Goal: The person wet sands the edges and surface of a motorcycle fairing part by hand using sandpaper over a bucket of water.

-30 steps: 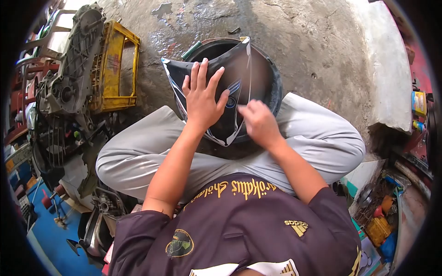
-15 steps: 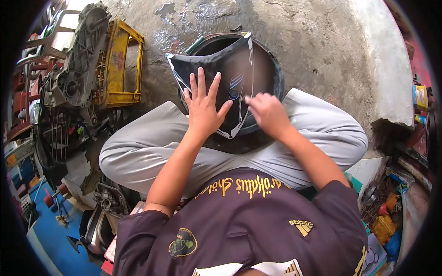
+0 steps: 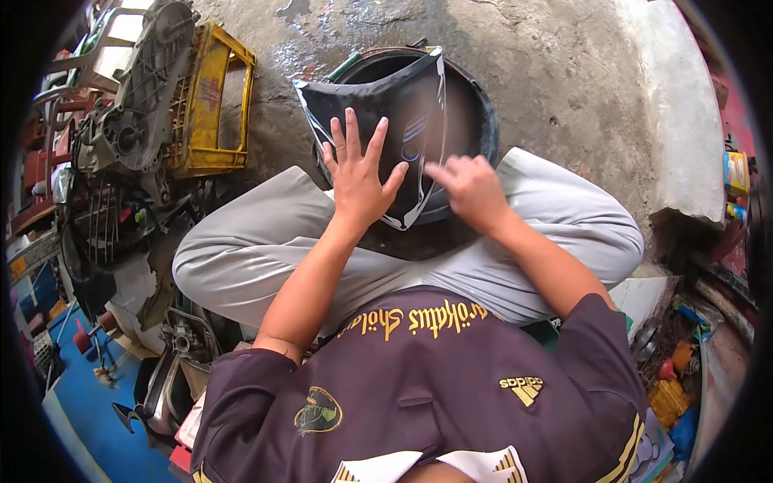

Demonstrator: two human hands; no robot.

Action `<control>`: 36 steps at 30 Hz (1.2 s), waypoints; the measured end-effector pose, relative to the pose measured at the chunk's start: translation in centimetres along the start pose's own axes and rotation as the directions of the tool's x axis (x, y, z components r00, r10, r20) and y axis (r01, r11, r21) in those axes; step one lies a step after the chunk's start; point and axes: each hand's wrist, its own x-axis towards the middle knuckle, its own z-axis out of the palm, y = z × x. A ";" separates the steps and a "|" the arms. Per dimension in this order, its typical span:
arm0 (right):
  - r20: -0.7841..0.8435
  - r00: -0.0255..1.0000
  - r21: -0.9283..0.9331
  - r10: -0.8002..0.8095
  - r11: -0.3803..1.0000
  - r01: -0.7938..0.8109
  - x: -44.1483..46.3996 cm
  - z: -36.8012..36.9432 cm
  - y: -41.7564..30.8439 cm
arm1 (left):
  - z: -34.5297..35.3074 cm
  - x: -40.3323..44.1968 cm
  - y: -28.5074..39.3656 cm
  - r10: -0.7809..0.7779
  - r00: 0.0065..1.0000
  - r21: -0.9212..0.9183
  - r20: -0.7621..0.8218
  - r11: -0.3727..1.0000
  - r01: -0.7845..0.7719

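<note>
A glossy black panel (image 3: 394,101), shaped like a motorcycle body cover with pale, scuffed edges and a small round emblem, lies across a round black tub (image 3: 488,121). My left hand (image 3: 359,179) rests flat on the panel's left part, fingers spread. My right hand (image 3: 475,191) is at the panel's right edge with its fingers curled together and slightly blurred. Whatever those fingers may hold is hidden. The tub stands on the floor between my bent legs, and the panel covers much of its opening.
To the left, a yellow plastic crate (image 3: 247,105) stands beside a grey metal engine casing (image 3: 129,133). Wet concrete floor (image 3: 555,72) stretches ahead. A raised concrete ledge (image 3: 684,113) runs along the right. Assorted parts (image 3: 672,398) are piled at the lower right.
My right hand has shifted slightly down along the panel's right edge. The panel's lower tip sits a little higher in view. My left hand stays spread on the panel.
</note>
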 end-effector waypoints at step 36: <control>-0.034 0.997 0.151 0.063 0.987 -0.057 0.1 1.3 1.0 | 0.4 1.4 0.5 0.036 0.999 0.035 -0.012 0.999 -0.035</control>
